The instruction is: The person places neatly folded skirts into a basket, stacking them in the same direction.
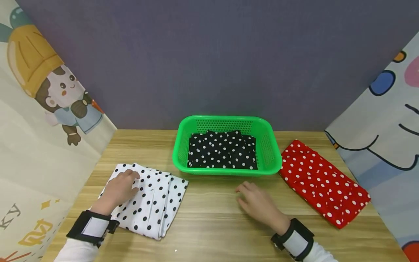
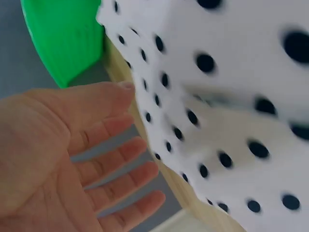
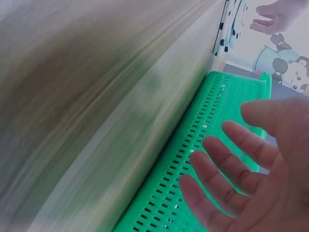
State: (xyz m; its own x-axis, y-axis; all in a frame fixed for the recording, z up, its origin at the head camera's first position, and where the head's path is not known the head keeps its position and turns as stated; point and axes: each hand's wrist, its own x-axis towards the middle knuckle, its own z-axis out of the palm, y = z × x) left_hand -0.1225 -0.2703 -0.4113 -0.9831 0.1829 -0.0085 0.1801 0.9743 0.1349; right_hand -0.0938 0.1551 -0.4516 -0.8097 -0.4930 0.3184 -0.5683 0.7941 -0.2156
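My left hand (image 1: 122, 186) is over the folded white cloth with black dots (image 1: 148, 207) at the left of the table. In the left wrist view its fingers (image 2: 118, 157) are spread and relaxed, with nothing between them. My right hand (image 1: 258, 203) hovers in front of the green basket (image 1: 226, 171), holding nothing; the right wrist view shows its fingers (image 3: 231, 186) loosely bent near the basket's perforated side. Inside the basket lies a folded black cloth with white dots (image 1: 219, 151). A folded red cloth with white dots (image 1: 324, 182) lies right of the basket.
The wooden table (image 1: 209, 225) ends at a grey-purple panel (image 1: 222, 65) behind the basket. Cartoon-printed sheets flank both sides, with a figure on the left sheet (image 1: 65, 91) and coloured shapes on the right sheet (image 1: 386, 120). Both wrists wear black straps.
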